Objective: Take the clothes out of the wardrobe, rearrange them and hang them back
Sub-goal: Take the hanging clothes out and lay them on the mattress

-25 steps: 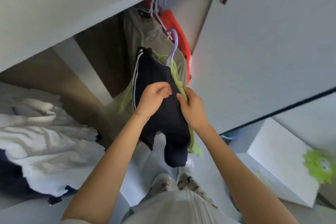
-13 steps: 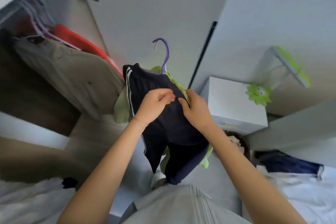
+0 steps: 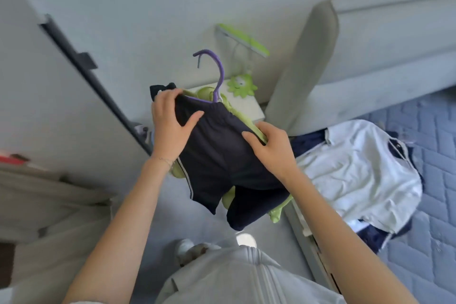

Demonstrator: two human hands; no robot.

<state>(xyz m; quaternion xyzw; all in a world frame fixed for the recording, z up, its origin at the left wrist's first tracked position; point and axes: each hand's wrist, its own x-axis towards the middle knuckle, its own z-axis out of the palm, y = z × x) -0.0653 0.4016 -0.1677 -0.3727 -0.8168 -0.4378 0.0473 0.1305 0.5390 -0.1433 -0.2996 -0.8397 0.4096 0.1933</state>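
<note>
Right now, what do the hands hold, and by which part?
The navy shorts on the purple hanger: the left hand grips their waistband corner, the right hand the opposite edge.

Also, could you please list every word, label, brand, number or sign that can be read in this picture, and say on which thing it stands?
There is no readable text in this view.
The navy shorts, gripped by the left hand and the right hand: only a white side stripe, no lettering.
The white shirt: a dark patch, too blurred to read.
The green star-shaped figure: a drawn face, no words.
</note>
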